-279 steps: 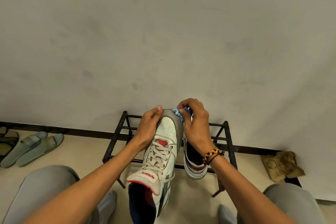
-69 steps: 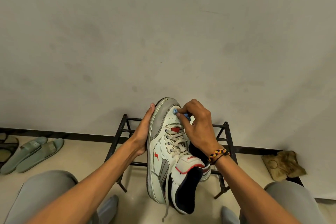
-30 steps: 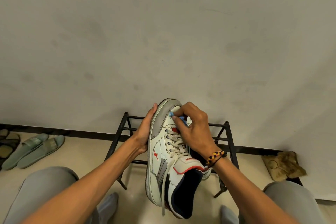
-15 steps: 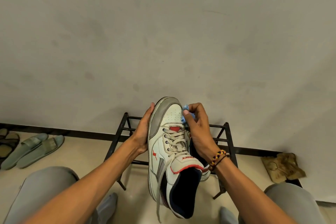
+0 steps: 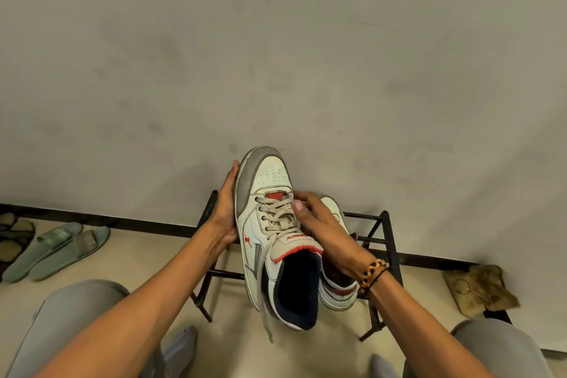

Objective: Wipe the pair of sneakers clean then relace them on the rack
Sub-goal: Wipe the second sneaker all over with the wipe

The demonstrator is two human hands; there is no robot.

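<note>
A black metal shoe rack (image 5: 387,242) stands against a grey wall, one white sneaker (image 5: 336,291) resting on it. In front, held above it, a white, grey-toed lace-up sneaker (image 5: 270,224) bears a red X logo; its tongue lettering is unreadable. The left hand (image 5: 225,209) cups its side, fingers straight; the right hand (image 5: 322,230) grasps its laces. Green slides (image 5: 58,250) lie left.
</note>
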